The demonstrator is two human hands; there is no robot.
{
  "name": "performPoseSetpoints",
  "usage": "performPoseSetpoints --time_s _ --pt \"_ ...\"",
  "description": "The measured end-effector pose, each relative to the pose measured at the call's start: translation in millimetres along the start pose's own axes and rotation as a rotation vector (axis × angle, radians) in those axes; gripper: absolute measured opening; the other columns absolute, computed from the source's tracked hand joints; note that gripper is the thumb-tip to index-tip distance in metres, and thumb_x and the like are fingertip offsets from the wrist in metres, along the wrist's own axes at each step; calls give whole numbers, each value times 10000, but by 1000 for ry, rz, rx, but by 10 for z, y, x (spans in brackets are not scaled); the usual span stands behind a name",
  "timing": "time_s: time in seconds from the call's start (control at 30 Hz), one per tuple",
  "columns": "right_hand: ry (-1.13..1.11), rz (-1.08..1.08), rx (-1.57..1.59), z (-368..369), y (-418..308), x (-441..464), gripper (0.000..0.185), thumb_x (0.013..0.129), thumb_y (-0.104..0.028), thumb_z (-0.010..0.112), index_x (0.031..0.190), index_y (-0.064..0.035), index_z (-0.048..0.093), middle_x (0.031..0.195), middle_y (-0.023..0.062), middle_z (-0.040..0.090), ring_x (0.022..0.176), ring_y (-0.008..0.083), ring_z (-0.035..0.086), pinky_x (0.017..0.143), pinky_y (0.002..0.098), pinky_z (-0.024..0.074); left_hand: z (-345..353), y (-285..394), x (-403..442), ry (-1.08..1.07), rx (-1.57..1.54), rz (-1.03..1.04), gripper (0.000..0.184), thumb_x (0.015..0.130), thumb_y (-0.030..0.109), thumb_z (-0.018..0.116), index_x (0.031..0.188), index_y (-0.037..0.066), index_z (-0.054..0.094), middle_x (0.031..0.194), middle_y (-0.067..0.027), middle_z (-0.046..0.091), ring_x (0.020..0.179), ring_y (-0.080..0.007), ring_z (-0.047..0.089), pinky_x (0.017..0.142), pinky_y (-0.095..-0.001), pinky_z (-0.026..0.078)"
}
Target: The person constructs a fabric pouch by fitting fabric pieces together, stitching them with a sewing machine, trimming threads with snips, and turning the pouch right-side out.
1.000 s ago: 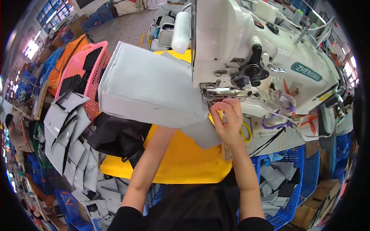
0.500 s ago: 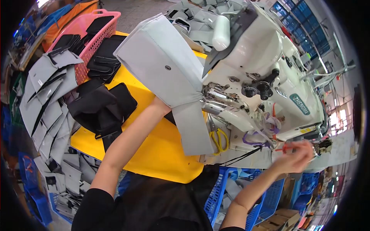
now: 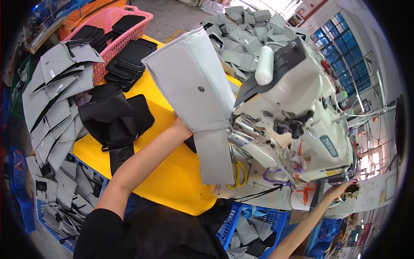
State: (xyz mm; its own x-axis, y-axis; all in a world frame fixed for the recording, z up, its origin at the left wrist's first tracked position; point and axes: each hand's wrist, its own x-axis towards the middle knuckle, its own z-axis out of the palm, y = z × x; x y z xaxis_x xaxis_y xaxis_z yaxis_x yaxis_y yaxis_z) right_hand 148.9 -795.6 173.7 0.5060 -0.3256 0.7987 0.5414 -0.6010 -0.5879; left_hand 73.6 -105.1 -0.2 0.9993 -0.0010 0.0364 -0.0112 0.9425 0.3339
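Observation:
A light grey fabric bag (image 3: 185, 82) with a round metal eyelet and a long flap hanging below stands at the arm of the sewing machine (image 3: 293, 90). Its lower seam meets the metal sewing parts. My left hand (image 3: 183, 126) grips the bag from behind and below, its fingers mostly hidden by the fabric. Far to the right, my right hand (image 3: 340, 190) reaches to the end of the machine beside its dark lower edge. Its fingers look stretched out, though whether they touch a part there I cannot make out. Yellow-handled scissors (image 3: 238, 176) lie below the machine arm.
On the yellow table surface (image 3: 172, 185) lie a black fabric bag (image 3: 108, 116) and stacked black pouches (image 3: 129, 60). A pink basket (image 3: 140, 26) stands behind. Grey pieces (image 3: 56, 103) are piled at left, more grey bags (image 3: 243, 41) at the back. A blue crate (image 3: 228, 226) sits below.
My right hand has moved right and slightly down, from beside the thread and ribbons to the machine's far end. My left hand stays on the grey bag. The view has shifted a little.

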Motion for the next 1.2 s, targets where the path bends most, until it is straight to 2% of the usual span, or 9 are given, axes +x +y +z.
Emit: performPoseSetpoints --time_s 0.2,0.33,0.47,0.57,0.63,0.73,0.83,0.93,1.2 --pt "-239 67 -535 -294 -180 -147 468 1067 -284 411 1446 -11 430 1331 154 566 1124 263 601 929 361 501 -124 36 -103 49 86 30 507 1052 371 404 1492 120 378 1464 -77 489 1300 -256 513 1096 -449 426" --pt "2 -475 -952 -54 -4 -265 469 1072 -312 402 1417 1 461 1277 137 583 1088 223 611 861 316 521 -73 388 -75 59 220 105 514 1049 381 414 1491 122 383 1457 -75 497 1293 -252 519 1093 -448 428" --pt "-79 243 69 -41 -483 -187 460 1065 -328 434 1369 9 513 1213 126 609 1057 203 623 830 316 529 -40 1157 110 -119 18 151 521 1046 414 404 1471 112 415 1407 -71 547 1244 -259 560 1058 -443 461" --pt "-54 188 -136 -229 -397 76 452 1052 -339 474 1322 15 553 1168 130 629 1033 207 627 830 325 531 -285 1609 348 -430 84 88 528 1049 422 382 1467 100 416 1410 -83 545 1248 -273 558 1070 -456 452" --pt "136 -93 -449 281 -1404 -337 442 1039 -335 512 1301 16 571 1137 121 646 1001 207 631 836 324 526 -291 1806 427 -531 83 -32 529 1052 421 362 1460 88 421 1415 -100 539 1256 -284 553 1084 -469 441" --pt "219 -442 -386 773 -1915 -1048 349 1001 -243 587 1226 23 616 1113 124 672 969 233 644 855 346 519 -228 1843 596 -198 167 68 508 1056 392 363 1445 73 432 1395 -120 552 1227 -291 575 1061 -471 466" --pt "-645 -555 -428 2031 -3109 -1903 246 897 -23 618 1139 0 653 1081 163 671 1063 316 619 951 386 458 1 1811 829 64 231 72 491 1056 373 372 1427 60 447 1368 -133 568 1196 -294 596 1036 -469 488" --pt "-1207 248 -325 2869 -3171 -1787 261 956 -102 582 1190 8 623 1186 142 654 1100 288 601 911 380 474 331 1649 1012 31 189 -8 482 1054 366 385 1411 51 461 1343 -136 584 1170 -293 611 1015 -465 504" --pt "-1204 243 -258 3102 -3167 -1732 298 917 -146 622 1177 -2 618 1147 152 652 1076 292 605 910 392 479 672 1292 1169 -65 -20 -84 459 1049 347 420 1369 27 499 1277 -144 626 1101 -289 652 960 -456 545"
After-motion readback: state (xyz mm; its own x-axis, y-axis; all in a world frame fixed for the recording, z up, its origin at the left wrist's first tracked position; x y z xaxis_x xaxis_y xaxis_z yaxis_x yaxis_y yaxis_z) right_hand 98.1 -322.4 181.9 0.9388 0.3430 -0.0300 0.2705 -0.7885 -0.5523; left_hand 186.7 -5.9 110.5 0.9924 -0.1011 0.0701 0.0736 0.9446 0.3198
